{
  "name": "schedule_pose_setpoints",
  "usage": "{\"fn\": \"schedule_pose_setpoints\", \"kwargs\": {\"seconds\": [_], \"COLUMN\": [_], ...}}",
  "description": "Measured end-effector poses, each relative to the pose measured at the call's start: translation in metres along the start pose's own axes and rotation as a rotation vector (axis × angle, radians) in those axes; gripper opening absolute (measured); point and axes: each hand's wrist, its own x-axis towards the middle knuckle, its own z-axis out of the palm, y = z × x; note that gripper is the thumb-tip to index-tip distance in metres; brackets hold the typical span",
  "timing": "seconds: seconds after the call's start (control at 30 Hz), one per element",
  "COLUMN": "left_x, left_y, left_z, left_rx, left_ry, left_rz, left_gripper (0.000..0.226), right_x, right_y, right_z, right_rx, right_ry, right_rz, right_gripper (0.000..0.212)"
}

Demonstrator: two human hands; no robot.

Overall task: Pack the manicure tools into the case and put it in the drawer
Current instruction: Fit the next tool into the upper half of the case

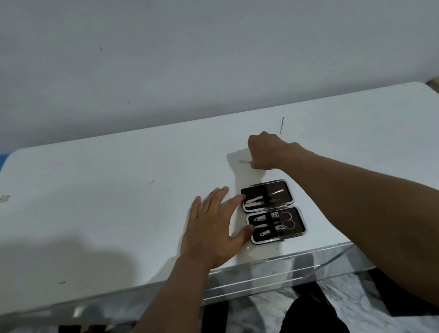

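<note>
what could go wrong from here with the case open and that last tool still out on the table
1. The right hand is closed on a thin metal tool of which only a tip shows; so slim a piece could slip from the grip.
2. Another thin metal stick lies farther back on the table and may be forgotten.
3. The open manicure case sits near the table's front edge, with only the left hand touching its side; a nudge could shift it.
</note>
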Motion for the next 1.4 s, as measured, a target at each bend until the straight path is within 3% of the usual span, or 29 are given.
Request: {"fn": "schedule_pose_setpoints", "kwargs": {"seconds": [0.2, 0.33, 0.57, 0.63, 0.7, 0.83, 1.0, 1.17, 1.4], "left_x": [0.000, 0.000, -0.002, -0.001, -0.002, -0.001, -0.001, -0.002, 0.001], "left_y": [0.001, 0.000, 0.002, 0.003, 0.003, 0.003, 0.003, 0.003, 0.001], "left_z": [0.001, 0.001, 0.001, 0.000, -0.001, -0.003, -0.001, 0.000, 0.000], "left_rx": [0.007, 0.031, 0.023, 0.021, 0.022, 0.018, 0.027, 0.048, 0.056], "left_ry": [0.013, 0.026, 0.033, 0.035, 0.035, 0.032, 0.012, 0.006, 0.018], "left_rz": [0.002, 0.003, -0.003, -0.001, -0.001, -0.008, -0.014, -0.015, -0.012], "left_gripper": [0.067, 0.067, 0.065, 0.065, 0.065, 0.069, 0.068, 0.069, 0.067], "right_x": [-0.004, -0.004, -0.004, -0.006, -0.010, -0.029, -0.072, -0.093, -0.092], "right_y": [0.009, 0.009, 0.011, 0.015, 0.019, 0.031, 0.058, 0.078, 0.078], "right_z": [0.002, 0.002, 0.009, 0.009, 0.008, -0.002, -0.002, 0.025, 0.037], "right_rx": [0.130, 0.166, 0.019, 0.023, 0.104, 0.372, 0.599, 0.499, 0.176], "right_ry": [-0.090, -0.103, -0.044, -0.011, 0.038, 0.129, 0.021, 0.092, 0.184], "right_rz": [0.101, 0.103, 0.014, -0.015, -0.026, -0.084, -0.100, -0.051, -0.228], "right_gripper": [0.035, 0.025, 0.032, 0.026, 0.013, 0.009, 0.009, 0.008, 0.024]}}
